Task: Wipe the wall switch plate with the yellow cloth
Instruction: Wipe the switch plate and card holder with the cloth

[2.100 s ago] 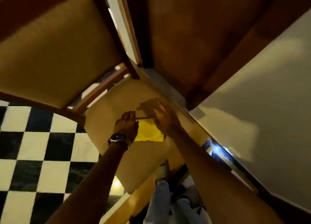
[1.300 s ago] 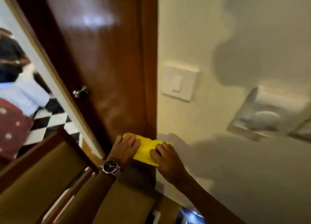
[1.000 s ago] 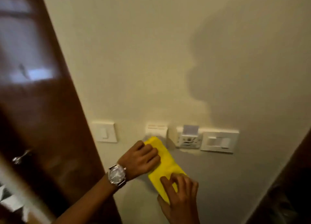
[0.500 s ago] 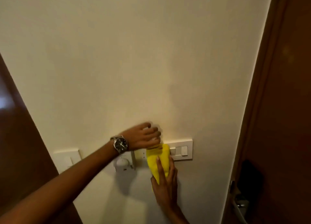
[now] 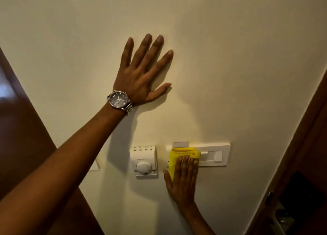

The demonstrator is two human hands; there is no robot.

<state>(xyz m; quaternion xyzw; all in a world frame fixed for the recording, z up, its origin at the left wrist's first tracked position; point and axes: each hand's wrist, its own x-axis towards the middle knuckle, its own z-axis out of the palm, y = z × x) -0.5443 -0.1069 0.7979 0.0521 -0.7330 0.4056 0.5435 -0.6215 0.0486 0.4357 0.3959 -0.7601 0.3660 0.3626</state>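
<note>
A white switch plate (image 5: 215, 156) with rocker switches is fixed low on the cream wall. The folded yellow cloth (image 5: 180, 155) lies flat over the plate's left end. My right hand (image 5: 182, 180) presses the cloth against the plate with flat fingers, palm to the wall; the cloth's lower part is hidden under it. My left hand (image 5: 143, 75), with a wristwatch, rests spread flat on the bare wall well above and left of the plate, holding nothing.
A white thermostat with a round dial (image 5: 144, 161) sits just left of the cloth. Another white switch (image 5: 94, 165) peeks out behind my left forearm. Dark wooden doors flank the wall at left (image 5: 21, 137) and right (image 5: 304, 164).
My left hand let go of the cloth and moved up to lie flat on the wall. My right hand alone now presses the cloth on the switch plate. The view came closer.
</note>
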